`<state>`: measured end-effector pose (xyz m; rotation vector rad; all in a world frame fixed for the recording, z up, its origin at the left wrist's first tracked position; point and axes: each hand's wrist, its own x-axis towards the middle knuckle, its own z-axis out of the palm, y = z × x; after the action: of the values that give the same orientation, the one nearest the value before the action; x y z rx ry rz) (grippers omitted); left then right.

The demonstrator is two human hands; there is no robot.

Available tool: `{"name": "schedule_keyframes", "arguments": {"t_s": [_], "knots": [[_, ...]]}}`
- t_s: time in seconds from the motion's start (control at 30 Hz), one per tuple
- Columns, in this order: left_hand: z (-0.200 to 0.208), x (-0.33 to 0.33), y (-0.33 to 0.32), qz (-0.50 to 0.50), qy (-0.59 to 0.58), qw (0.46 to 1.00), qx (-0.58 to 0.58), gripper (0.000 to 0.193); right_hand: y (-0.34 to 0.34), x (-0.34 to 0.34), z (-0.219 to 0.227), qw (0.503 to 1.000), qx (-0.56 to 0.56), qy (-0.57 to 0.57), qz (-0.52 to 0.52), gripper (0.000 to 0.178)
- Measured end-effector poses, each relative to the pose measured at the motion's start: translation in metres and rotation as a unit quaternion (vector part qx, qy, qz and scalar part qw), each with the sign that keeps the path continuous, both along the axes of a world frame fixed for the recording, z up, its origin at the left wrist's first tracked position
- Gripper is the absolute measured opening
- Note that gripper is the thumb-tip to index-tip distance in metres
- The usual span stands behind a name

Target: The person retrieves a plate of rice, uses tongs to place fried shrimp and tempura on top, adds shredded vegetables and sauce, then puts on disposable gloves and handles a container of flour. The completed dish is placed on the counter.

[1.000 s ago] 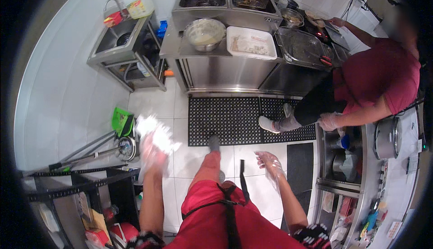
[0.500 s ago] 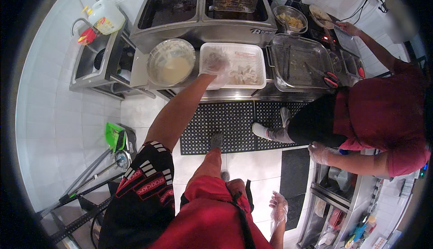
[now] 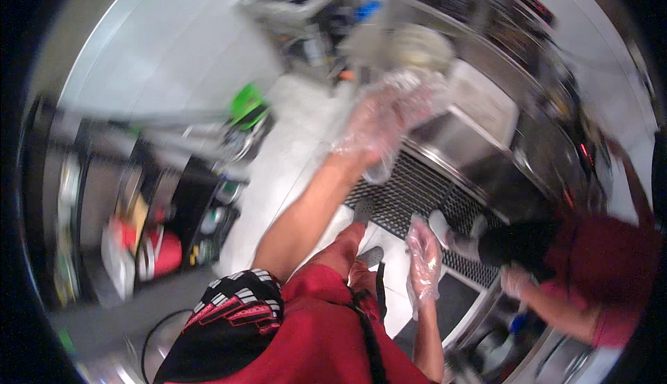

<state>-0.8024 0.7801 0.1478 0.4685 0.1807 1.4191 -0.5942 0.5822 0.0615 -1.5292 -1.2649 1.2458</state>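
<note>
My left hand (image 3: 389,120), in a loose clear plastic glove, is raised in front of the counter. Its fingers reach away to the right, blurred by motion, and I see nothing held in them. Just beyond the fingertips stands a round bowl (image 3: 420,45) that looked to hold pale batter a moment ago. A white rectangular tray (image 3: 483,99) lies to the right of that hand, its contents smeared by the blur. Lower down, my right hand (image 3: 422,255), gloved the same way, hangs over the floor with fingers extended and no object in it.
A co-worker in a dark red shirt (image 3: 597,273) stands at the right. Steel fryers (image 3: 479,9) line the back. At left are a green dustpan (image 3: 246,106) and dark shelving (image 3: 90,196) with a red container (image 3: 161,252). A black perforated mat (image 3: 389,186) covers part of the floor.
My left hand has come up out of the white tray. The view has turned left, bringing the shelving into sight. My right hand sits higher in the picture.
</note>
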Motion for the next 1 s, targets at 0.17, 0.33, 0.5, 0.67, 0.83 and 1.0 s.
{"name": "schedule_keyframes", "arguments": {"t_s": [0.17,0.33,0.5,0.67,0.83,1.0], "knots": [[0.032,-0.127,-0.194,0.25,-0.121,0.961,-0.019,0.041,-0.027,-0.181,0.096,0.897,0.333,-0.081,0.28,0.082],[0.0,-0.319,-0.349,0.506,-0.122,0.854,0.021,0.042,-0.105,-0.404,0.09,0.753,0.42,-0.011,0.507,0.045],[-0.041,-0.536,-0.49,0.662,0.003,0.749,-0.008,0.03,-0.203,-0.68,0.069,0.632,0.549,0.069,0.542,0.024],[-0.078,-0.704,-0.626,0.713,-0.037,0.672,-0.199,0.034,-0.336,-0.884,0.056,0.585,0.433,-0.076,0.681,0.019],[-0.119,-0.702,-0.694,0.682,0.117,0.566,-0.448,0.044,-0.397,-0.957,0.061,0.457,0.374,-0.192,0.784,0.03],[-0.128,-0.655,-0.736,0.614,0.5,0.453,-0.41,0.057,-0.389,-0.972,0.058,0.507,0.377,-0.163,0.758,0.03]]}}
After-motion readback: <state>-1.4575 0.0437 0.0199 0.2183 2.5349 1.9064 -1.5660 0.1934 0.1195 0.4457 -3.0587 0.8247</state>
